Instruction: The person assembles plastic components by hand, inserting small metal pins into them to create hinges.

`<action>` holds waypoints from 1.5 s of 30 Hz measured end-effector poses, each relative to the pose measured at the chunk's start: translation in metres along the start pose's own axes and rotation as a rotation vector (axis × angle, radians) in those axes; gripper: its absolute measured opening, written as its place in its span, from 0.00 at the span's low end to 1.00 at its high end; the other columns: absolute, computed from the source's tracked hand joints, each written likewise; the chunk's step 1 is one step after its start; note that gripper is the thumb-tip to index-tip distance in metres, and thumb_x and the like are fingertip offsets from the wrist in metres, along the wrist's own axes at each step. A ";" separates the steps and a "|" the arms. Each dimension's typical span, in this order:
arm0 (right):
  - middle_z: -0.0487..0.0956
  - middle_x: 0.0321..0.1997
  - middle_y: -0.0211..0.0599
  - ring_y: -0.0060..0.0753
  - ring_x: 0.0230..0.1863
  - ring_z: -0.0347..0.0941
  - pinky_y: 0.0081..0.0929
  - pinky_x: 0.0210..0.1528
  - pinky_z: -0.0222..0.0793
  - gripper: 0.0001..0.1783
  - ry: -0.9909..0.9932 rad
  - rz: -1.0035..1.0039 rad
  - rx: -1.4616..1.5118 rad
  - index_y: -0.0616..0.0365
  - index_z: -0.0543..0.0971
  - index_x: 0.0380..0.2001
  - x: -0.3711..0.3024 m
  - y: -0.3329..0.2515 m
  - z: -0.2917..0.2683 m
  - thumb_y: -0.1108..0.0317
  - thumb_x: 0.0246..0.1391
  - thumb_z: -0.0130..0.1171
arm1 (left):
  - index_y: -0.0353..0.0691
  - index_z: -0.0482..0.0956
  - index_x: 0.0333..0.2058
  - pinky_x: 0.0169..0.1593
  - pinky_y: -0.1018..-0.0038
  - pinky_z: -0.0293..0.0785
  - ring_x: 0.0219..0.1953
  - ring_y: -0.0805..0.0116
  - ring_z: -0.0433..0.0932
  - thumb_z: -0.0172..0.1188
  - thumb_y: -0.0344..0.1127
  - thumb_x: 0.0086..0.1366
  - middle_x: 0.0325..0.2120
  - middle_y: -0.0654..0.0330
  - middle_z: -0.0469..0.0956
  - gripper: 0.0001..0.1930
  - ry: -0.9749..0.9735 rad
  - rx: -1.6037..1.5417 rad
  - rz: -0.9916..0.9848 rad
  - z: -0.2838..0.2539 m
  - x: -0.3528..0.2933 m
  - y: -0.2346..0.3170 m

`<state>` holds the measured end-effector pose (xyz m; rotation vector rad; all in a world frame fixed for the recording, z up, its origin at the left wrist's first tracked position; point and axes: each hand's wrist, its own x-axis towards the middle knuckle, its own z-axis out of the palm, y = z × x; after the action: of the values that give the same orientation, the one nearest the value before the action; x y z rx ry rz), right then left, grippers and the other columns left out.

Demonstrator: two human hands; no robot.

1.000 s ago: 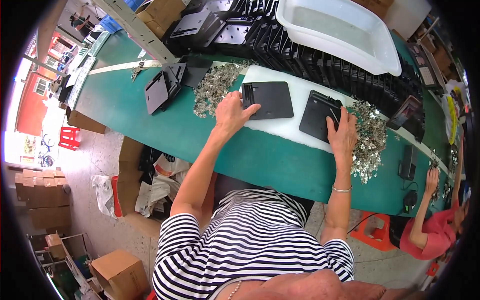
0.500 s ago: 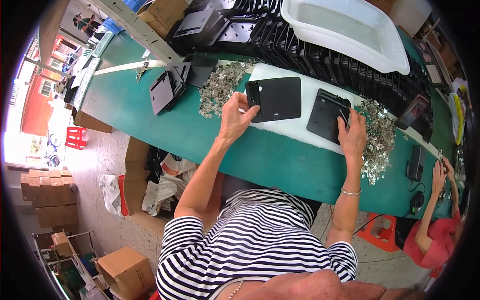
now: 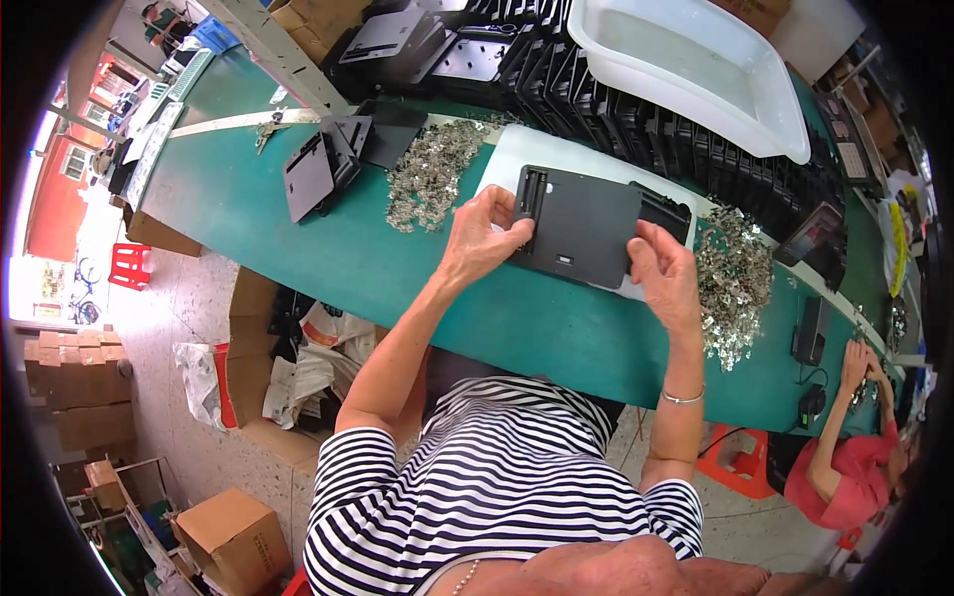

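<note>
A flat black plastic panel (image 3: 581,226), with a slotted strip along its left side, is raised above the white pad (image 3: 510,154) on the bench. My left hand (image 3: 484,235) pinches its left edge between thumb and fingers. At the lower right corner, my right hand (image 3: 668,280) is closed on the same panel, fingers curled. Partly covered by it, a second black panel (image 3: 664,209) rests on the pad's right side. Small shiny metal pieces lie heaped to the left (image 3: 429,177) and to the right (image 3: 733,288) of the pad.
Several black panels (image 3: 636,129) stand in a row behind the pad, under a white plastic tub (image 3: 686,60). Further panels (image 3: 316,174) lean together at the left on the green bench (image 3: 397,268). Another person's hands (image 3: 861,366) work at the far right.
My right hand has left the second panel and taken the right edge of the first. That panel has come nearer and to the right, now overlapping the second one.
</note>
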<state>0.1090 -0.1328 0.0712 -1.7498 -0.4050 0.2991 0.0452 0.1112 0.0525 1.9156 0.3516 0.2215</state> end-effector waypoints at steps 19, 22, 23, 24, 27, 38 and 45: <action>0.82 0.34 0.29 0.12 0.32 0.74 0.13 0.34 0.72 0.12 0.154 -0.016 0.523 0.65 0.79 0.43 -0.026 0.007 -0.001 0.67 0.63 0.56 | 0.35 0.76 0.44 0.36 0.77 0.74 0.36 0.77 0.74 0.57 0.40 0.66 0.35 0.64 0.77 0.14 -0.321 -0.563 -0.038 0.009 -0.006 0.017; 0.82 0.35 0.30 0.13 0.32 0.75 0.13 0.33 0.72 0.12 0.182 0.019 0.548 0.65 0.79 0.44 -0.027 0.011 0.000 0.67 0.63 0.57 | 0.35 0.75 0.44 0.37 0.77 0.73 0.35 0.77 0.73 0.58 0.40 0.65 0.34 0.65 0.76 0.15 -0.308 -0.533 -0.065 0.010 -0.007 0.022; 0.82 0.35 0.30 0.13 0.32 0.75 0.13 0.33 0.72 0.12 0.180 0.020 0.548 0.65 0.79 0.44 -0.028 0.012 0.000 0.67 0.63 0.57 | 0.35 0.75 0.44 0.37 0.77 0.73 0.35 0.77 0.73 0.58 0.40 0.65 0.34 0.65 0.76 0.15 -0.306 -0.534 -0.066 0.010 -0.006 0.020; 0.82 0.36 0.29 0.13 0.31 0.75 0.13 0.34 0.73 0.12 0.174 0.017 0.546 0.64 0.79 0.44 -0.029 0.014 0.000 0.66 0.62 0.57 | 0.35 0.75 0.44 0.37 0.77 0.72 0.35 0.77 0.73 0.59 0.40 0.65 0.35 0.65 0.76 0.15 -0.324 -0.519 -0.068 0.010 -0.005 0.018; 0.82 0.37 0.28 0.13 0.32 0.75 0.14 0.34 0.73 0.12 0.173 -0.004 0.534 0.62 0.80 0.44 -0.032 0.019 -0.001 0.65 0.62 0.57 | 0.35 0.75 0.46 0.38 0.77 0.72 0.36 0.77 0.72 0.59 0.40 0.64 0.36 0.65 0.75 0.17 -0.337 -0.499 -0.058 0.011 -0.006 0.019; 0.78 0.35 0.38 0.35 0.26 0.72 0.23 0.30 0.70 0.16 0.394 -0.894 -0.745 0.59 0.81 0.42 -0.034 -0.006 0.011 0.77 0.46 0.60 | 0.34 0.65 0.61 0.55 0.66 0.71 0.54 0.65 0.72 0.49 0.44 0.71 0.52 0.56 0.74 0.25 -0.365 -0.760 -0.074 0.013 -0.014 0.017; 0.78 0.39 0.30 0.29 0.30 0.71 0.25 0.29 0.67 0.25 0.151 -1.028 -1.111 0.50 0.81 0.47 -0.035 0.001 0.028 0.69 0.40 0.62 | 0.36 0.72 0.52 0.48 0.73 0.72 0.44 0.75 0.73 0.52 0.42 0.69 0.44 0.61 0.76 0.19 -0.401 -0.615 -0.107 0.018 -0.014 0.012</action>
<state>0.0658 -0.1237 0.0635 -2.2771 -1.4608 -0.9623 0.0396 0.0871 0.0574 1.2882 0.0945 -0.1197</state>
